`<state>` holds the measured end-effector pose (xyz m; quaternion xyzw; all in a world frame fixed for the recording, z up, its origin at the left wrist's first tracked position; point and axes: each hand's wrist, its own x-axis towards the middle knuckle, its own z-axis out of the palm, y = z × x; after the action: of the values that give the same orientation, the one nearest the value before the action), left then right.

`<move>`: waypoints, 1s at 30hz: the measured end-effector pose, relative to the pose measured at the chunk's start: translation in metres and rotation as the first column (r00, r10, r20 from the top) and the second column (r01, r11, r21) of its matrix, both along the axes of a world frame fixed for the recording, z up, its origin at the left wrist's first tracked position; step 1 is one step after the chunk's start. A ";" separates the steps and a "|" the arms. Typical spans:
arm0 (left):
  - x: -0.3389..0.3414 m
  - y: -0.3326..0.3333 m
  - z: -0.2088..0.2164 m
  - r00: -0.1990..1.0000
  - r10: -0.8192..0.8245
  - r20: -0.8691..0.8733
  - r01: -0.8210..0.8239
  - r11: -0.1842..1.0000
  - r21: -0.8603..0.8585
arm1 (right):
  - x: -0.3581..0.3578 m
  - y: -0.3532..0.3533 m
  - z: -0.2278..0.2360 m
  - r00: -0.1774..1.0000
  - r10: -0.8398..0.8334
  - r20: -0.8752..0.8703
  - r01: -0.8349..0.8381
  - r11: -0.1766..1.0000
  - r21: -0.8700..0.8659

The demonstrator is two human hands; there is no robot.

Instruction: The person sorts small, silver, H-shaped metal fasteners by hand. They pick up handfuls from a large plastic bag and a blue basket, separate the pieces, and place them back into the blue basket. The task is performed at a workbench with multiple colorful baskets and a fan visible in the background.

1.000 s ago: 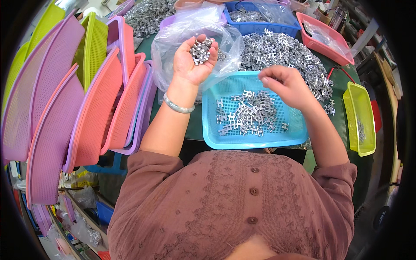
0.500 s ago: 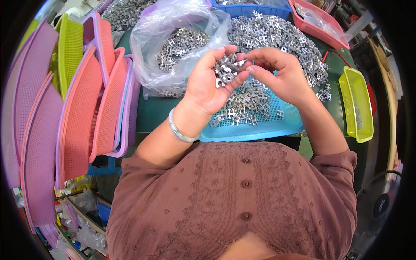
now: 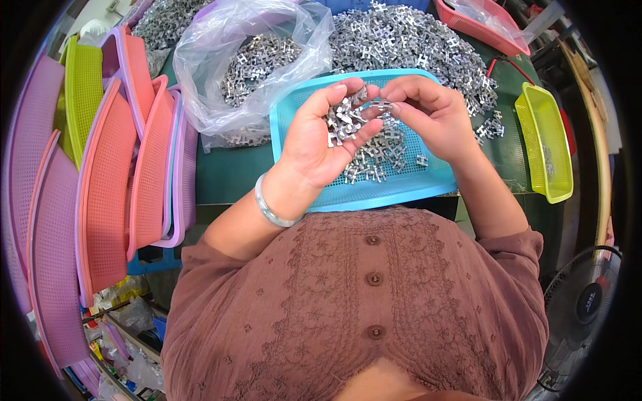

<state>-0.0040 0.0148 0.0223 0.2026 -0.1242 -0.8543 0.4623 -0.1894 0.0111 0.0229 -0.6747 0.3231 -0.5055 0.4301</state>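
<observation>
My left hand (image 3: 311, 137) is cupped palm up around a small heap of silvery H-shaped metal pieces (image 3: 344, 121). Beside its fingertips, my right hand (image 3: 431, 113) pinches one such metal piece (image 3: 382, 105) between thumb and forefinger. Both hands are above a blue perforated basket (image 3: 374, 198) with more loose pieces (image 3: 380, 155) in it. Behind the basket spreads a large pile of the same metal pieces (image 3: 408, 40). A clear plastic bag (image 3: 194, 87), gaping at the top, has many more inside and stands to the left of the pile.
Stacked purple, coral and green baskets (image 3: 110, 194) line the left side. A yellow-green basket (image 3: 545, 144) lies at the right of the green table (image 3: 231, 177), and a pink tray (image 3: 485, 27) at the back right. A fan (image 3: 582, 307) stands at the lower right.
The view has shifted, showing more of the blue basket. My right fingers now have a metal piece visible in their pinch; the left hand still cups its heap.
</observation>
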 end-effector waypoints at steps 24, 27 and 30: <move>0.004 0.003 0.002 0.976 -0.012 0.216 0.017 1.000 -0.024 | -0.007 0.002 0.004 0.959 -0.147 -0.243 0.025 0.897 -0.441; 0.003 0.004 0.005 0.966 -0.017 0.259 0.035 0.997 -0.064 | -0.011 -0.002 0.009 0.930 -0.143 -0.338 -0.034 0.883 -0.468; 0.000 0.006 0.010 0.940 -0.037 0.339 0.084 0.989 -0.124 | -0.004 -0.003 0.010 0.939 -0.100 -0.329 -0.037 0.921 -0.387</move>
<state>-0.0037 0.0211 0.0328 0.3091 -0.2655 -0.8105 0.4207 -0.1936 0.0081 0.0331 -0.8184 0.2973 -0.4412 0.2170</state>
